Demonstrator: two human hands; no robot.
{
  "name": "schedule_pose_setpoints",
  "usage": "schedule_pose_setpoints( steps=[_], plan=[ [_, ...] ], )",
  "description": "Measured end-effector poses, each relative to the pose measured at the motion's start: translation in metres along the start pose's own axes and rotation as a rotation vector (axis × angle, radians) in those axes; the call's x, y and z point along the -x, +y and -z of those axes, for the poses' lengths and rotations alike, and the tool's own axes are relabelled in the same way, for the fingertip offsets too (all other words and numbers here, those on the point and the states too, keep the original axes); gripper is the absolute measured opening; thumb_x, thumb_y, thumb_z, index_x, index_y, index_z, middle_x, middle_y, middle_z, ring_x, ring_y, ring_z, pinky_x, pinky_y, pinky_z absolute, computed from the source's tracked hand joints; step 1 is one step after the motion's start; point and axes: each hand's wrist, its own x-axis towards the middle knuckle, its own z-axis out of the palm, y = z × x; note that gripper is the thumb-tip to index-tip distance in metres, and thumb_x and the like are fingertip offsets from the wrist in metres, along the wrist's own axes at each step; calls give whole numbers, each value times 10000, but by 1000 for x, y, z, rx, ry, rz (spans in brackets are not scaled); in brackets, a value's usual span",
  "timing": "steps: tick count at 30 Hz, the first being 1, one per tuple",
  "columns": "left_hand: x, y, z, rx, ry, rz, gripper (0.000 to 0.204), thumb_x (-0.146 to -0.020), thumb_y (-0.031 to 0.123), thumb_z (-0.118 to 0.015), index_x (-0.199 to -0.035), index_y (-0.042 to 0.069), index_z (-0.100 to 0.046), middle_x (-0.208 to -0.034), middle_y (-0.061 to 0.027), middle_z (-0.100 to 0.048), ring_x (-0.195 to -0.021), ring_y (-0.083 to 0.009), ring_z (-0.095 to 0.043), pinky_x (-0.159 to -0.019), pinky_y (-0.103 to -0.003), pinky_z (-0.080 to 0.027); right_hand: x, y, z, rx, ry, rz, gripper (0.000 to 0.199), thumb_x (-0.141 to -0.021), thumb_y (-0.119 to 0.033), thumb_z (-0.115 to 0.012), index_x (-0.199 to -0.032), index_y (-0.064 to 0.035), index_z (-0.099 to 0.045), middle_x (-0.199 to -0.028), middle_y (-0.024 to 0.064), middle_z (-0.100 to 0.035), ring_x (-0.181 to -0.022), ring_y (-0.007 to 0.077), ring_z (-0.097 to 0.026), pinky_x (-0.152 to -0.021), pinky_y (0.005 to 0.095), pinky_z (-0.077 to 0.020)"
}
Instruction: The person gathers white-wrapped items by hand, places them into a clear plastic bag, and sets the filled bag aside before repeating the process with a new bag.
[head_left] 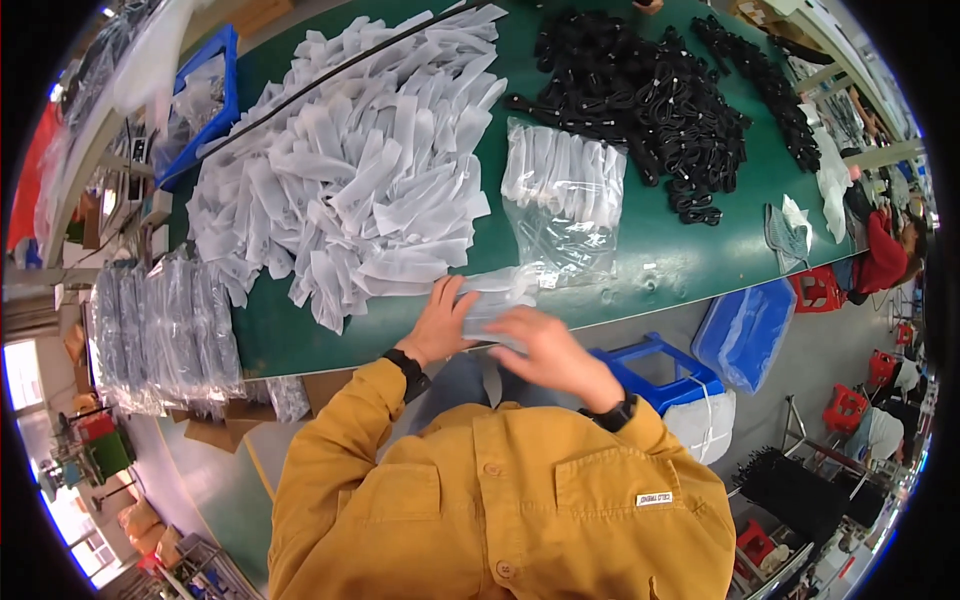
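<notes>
At the near edge of the green table, a small stack of translucent white packed sleeves lies in front of me. My left hand grips the stack's left side, fingers closed over it. Over its right side hovers my right hand, slightly blurred, fingers stretched out and apart from the thumb. Beyond the hands spreads a large heap of similar translucent packets. A clear plastic bag filled with a row of these packets lies just to the right of the heap.
Coiled black cables are piled at the far right. Filled clear bags stand at the table's left end. A blue bin sits far left; a blue stool and blue crate are below the table's right edge. Another person's hand shows at the far edge.
</notes>
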Motion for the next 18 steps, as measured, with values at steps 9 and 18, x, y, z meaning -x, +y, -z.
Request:
schedule_pose_setpoints(
  steps=[9,18],
  plan=[
    [12,-16,-18,178,162,-82,921,-626,248,-843,-1356,20,-331,-1382,-240,-337,-1276,-437,-340,-1084,-512,-291,-38,78,-74,565,41,149,995,-633,-293,-823,-1437,-5,-312,-1378,258,-396,-1307,415,-382,-1060,477,-359],
    [-7,-2,-18,218,323,160,506,-819,79,-629,-1286,-4,-451,-1284,-211,-476,-1202,-388,-445,-1061,-458,-336,-49,88,-64,491,117,263,921,-668,-175,-767,-1452,-26,-307,-1247,216,-461,-1174,388,-454,-927,455,-447]
  ],
)
